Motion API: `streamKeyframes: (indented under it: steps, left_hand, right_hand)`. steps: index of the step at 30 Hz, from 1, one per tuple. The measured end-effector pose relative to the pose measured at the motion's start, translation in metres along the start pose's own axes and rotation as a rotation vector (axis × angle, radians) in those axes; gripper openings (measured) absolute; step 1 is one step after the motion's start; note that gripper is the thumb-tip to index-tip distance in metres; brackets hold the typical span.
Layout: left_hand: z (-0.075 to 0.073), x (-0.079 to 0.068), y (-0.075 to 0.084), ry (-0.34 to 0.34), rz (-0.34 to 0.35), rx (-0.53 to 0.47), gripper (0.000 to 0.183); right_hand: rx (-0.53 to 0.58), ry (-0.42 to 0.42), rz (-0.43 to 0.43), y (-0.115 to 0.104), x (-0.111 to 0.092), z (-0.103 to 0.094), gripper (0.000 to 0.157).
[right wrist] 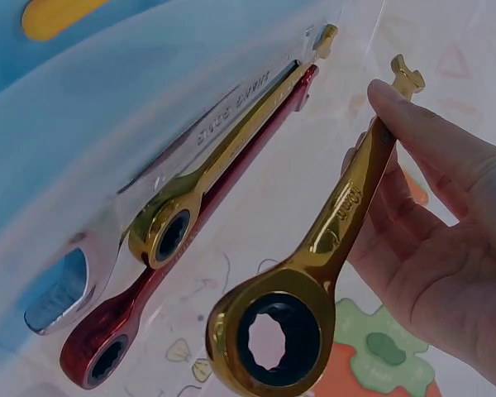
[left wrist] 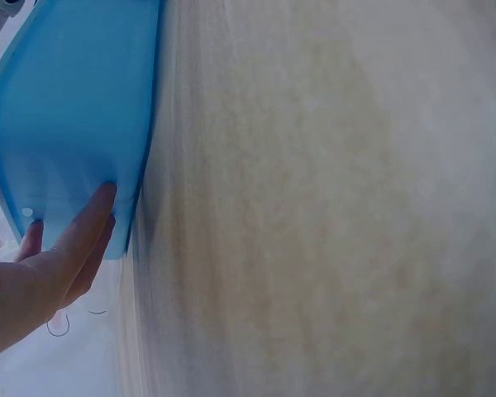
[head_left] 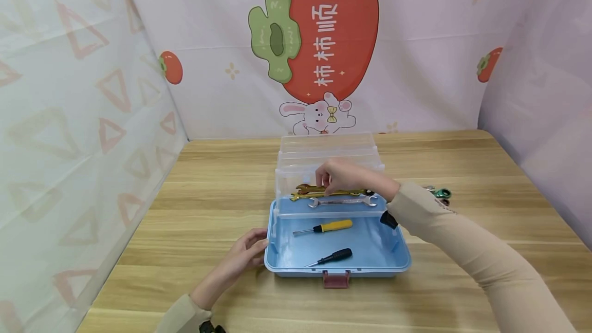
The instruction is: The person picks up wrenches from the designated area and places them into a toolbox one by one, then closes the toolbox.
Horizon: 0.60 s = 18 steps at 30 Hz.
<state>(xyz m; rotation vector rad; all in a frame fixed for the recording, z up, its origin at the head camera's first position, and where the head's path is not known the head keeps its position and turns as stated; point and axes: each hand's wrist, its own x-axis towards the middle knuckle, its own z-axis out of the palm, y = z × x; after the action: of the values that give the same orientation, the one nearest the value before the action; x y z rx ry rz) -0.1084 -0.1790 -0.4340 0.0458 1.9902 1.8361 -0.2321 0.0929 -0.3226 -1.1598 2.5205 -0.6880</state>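
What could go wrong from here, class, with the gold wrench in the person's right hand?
1. The right hand pinches the gold wrench near its small end, so the larger ring end might swing or slip.
2. It might knock the red wrench or second gold wrench, which lie close together.
3. The left hand touches the side of the blue toolbox; a hard push could slide it.
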Motion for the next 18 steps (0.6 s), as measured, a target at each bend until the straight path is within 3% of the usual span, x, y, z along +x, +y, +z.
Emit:
streamKeyframes:
  steps: [12, 18]
  left_hand:
    - [-0.001, 0.0, 0.0, -0.003, 0.013, 0.002, 0.052]
    - [0.0, 0.0, 0.0, -0.005, 0.012, 0.011, 0.052]
  right_hand:
    - [0.039, -0.064, 0.01, -0.01, 0.011, 0.017, 0.011]
    - [-0.013, -0.081, 0.002, -0.012, 0.014, 0.026, 0.011]
